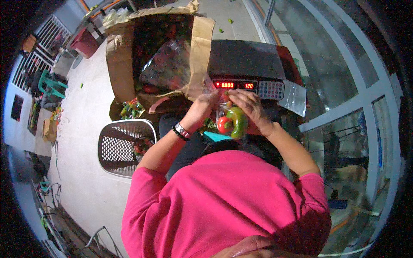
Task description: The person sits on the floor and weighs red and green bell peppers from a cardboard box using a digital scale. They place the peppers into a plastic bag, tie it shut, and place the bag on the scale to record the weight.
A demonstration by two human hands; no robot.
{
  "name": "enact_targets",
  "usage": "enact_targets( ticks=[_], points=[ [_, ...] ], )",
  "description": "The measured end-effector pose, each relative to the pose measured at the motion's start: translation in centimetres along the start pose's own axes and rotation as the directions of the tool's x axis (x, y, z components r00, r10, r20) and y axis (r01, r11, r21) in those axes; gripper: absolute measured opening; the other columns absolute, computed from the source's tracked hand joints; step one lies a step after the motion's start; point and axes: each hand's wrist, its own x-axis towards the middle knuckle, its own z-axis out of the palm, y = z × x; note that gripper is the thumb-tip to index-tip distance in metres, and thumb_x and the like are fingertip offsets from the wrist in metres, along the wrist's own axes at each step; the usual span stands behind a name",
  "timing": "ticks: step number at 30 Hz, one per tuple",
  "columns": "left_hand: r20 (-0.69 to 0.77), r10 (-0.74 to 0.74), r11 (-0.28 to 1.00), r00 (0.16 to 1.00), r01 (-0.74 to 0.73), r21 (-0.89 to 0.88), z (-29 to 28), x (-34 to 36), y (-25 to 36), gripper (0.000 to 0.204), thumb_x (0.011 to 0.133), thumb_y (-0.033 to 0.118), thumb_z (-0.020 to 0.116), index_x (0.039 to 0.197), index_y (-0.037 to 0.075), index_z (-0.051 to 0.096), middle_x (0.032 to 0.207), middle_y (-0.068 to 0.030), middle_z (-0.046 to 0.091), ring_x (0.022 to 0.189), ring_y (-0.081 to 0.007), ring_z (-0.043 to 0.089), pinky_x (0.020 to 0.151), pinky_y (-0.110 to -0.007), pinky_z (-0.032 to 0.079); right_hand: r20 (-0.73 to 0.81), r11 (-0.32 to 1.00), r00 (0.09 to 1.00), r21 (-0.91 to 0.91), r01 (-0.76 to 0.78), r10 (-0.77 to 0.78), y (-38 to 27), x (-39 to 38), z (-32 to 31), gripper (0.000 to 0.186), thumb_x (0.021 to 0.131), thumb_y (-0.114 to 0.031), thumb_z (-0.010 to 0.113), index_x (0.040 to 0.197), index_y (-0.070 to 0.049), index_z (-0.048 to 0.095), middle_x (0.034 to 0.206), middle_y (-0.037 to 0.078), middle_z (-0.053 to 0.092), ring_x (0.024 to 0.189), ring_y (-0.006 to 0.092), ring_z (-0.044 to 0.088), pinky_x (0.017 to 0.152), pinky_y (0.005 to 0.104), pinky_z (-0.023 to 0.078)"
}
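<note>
A clear plastic bag point(232, 131) with red and green peppers inside hangs between my hands, over my lap. My left hand point(204, 106), with a watch and a dark band at the wrist, pinches the bag's upper left side. At the bag's upper right, the fingers of my right hand point(253, 110) curl over the plastic, close to a red pepper point(226, 95). Just beyond both hands stands a dark weighing scale point(247, 60) with a lit red display and a keypad point(271, 89).
An open cardboard box point(119, 60) of peppers stands ahead left, with clear plastic bags point(167, 64) over it. Left of my legs is a light perforated basket point(118, 148) holding a few peppers. Glass doors point(327, 51) line the right. A green plastic chair point(50, 86) stands far left.
</note>
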Motion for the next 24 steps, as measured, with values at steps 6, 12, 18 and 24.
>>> enact_targets(
  ticks=[6,12,18,24],
  points=[
    [0.221,0.852,0.104,0.474,-0.569,0.816,0.0,0.1,0.8,0.006,0.074,0.011,0.048,0.074,0.009,0.054,0.061,-0.0074,0.045,0.058,-0.0244,0.05,0.046,-0.034,0.04,0.737,-0.827,0.585,0.53,-0.19,0.338,-4.0,3.4,-2.6,0.051,0.08,-0.043,0.047,0.115,-0.007,0.042,0.102,0.011,0.054,0.087,0.021,0.056,0.08,0.0375,0.044],
    [-0.231,0.361,0.925,0.904,-0.315,0.213,-1.0,2.2,-2.9,0.014,0.081,0.015,0.045,0.072,0.005,0.051,0.065,-0.0056,0.047,0.064,-0.0184,0.048,0.058,-0.032,0.041,0.487,-0.573,0.797,0.788,-0.225,0.358,-3.0,2.4,-3.4,0.047,0.082,-0.015,0.043,0.126,-0.009,0.03,0.12,0.018,0.04,0.083,0.0173,0.054,0.075,0.0305,0.045],
    [-0.003,0.089,0.993,0.996,-0.089,-0.074,-1.3,0.7,-0.9,0.024,0.088,0.019,0.04,0.089,0.0,0.054,0.086,-0.0048,0.055,0.078,-0.0113,0.05,0.072,-0.027,0.041,0.012,0.934,0.998,0.351,-0.069,0.069,-1.4,2.7,-2.3,0.071,0.063,-0.009,0.06,0.126,-0.014,0.029,0.127,0.008,0.035,0.102,0.0279,0.044,0.089,0.034,0.035],
    [-0.106,0.726,0.601,0.679,-0.551,0.579,-0.7,0.3,-0.9,0.017,0.084,0.013,0.042,0.082,0.001,0.054,0.079,-0.0032,0.052,0.074,-0.0145,0.048,0.065,-0.029,0.04,0.568,-0.443,0.643,0.818,-0.368,0.514,-4.3,3.6,-1.7,0.058,0.071,-0.031,0.056,0.12,-0.009,0.035,0.107,0.009,0.048,0.09,0.0207,0.052,0.076,0.0325,0.044]
  ],
)
